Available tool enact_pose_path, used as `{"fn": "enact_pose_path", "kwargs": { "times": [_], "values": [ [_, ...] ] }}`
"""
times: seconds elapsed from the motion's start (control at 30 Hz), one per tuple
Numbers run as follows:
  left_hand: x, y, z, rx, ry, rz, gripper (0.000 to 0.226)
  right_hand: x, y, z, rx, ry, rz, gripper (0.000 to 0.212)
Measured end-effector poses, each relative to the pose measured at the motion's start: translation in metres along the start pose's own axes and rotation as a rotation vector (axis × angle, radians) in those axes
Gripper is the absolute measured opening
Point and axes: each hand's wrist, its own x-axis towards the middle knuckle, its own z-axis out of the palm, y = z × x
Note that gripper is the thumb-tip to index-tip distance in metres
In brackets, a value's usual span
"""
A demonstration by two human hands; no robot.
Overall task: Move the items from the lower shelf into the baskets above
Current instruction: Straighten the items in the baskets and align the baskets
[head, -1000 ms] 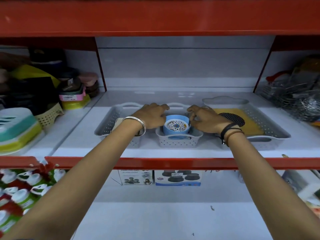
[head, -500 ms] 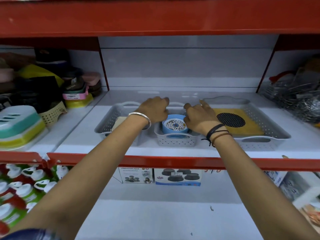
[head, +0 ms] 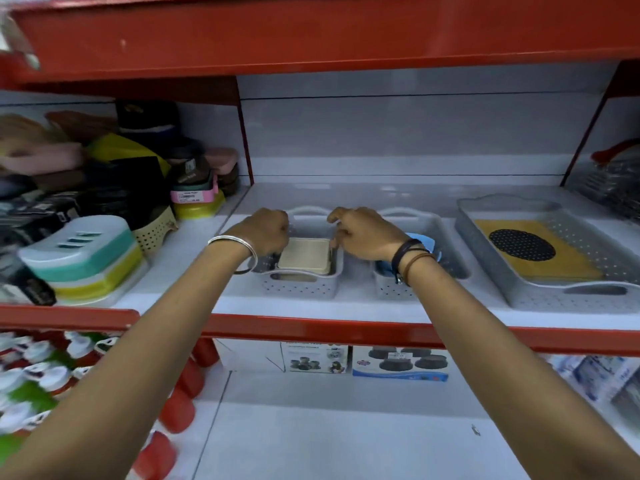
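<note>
Three grey perforated baskets stand on the upper shelf. The left basket point(head: 301, 289) holds a beige square box point(head: 304, 259). My left hand point(head: 268, 230) curls over this basket's left rim. My right hand point(head: 363, 232) grips its right rim, with the thumb held above. The middle basket point(head: 388, 289) holds a blue round item point(head: 424, 242), mostly hidden behind my right wrist. The wide tray basket point(head: 554, 296) on the right holds a yellow mat point(head: 568, 265) with a black mesh disc point(head: 521, 244) on it. Two printed boxes point(head: 398, 363) stand at the back of the lower shelf.
Stacked soap cases point(head: 83, 258) and piled plastic goods fill the left bay. Wire utensils point(head: 613, 181) crowd the far right. A red shelf lip point(head: 311, 329) runs under the baskets and a red beam point(head: 311, 36) spans above. Red-capped bottles point(head: 41, 382) sit lower left.
Both hands have moved left from the middle basket with the blue item to the sides of the left basket. The view has swung left too.
</note>
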Motion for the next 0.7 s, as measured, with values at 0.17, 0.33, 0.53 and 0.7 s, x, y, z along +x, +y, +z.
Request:
{"fn": "enact_pose_path", "kwargs": {
  "times": [0.17, 0.33, 0.53, 0.7],
  "values": [
    [0.003, -0.002, 0.004, 0.0, -0.017, 0.041, 0.015, 0.012, -0.016, 0.006, -0.28, -0.01, 0.009, 0.02],
    [0.003, -0.003, 0.005, -0.042, -0.016, 0.073, 0.015, 0.021, -0.025, 0.011, -0.345, -0.067, 0.035, 0.024],
    [0.0, -0.009, -0.002, 0.051, 0.033, 0.128, 0.027, 0.016, -0.025, 0.008, -0.249, 0.143, 0.039, 0.015],
    [0.003, -0.024, -0.012, 0.117, -0.178, 0.274, 0.055, 0.021, -0.015, 0.001, -0.236, -0.179, 0.091, 0.083]
  ]
}}
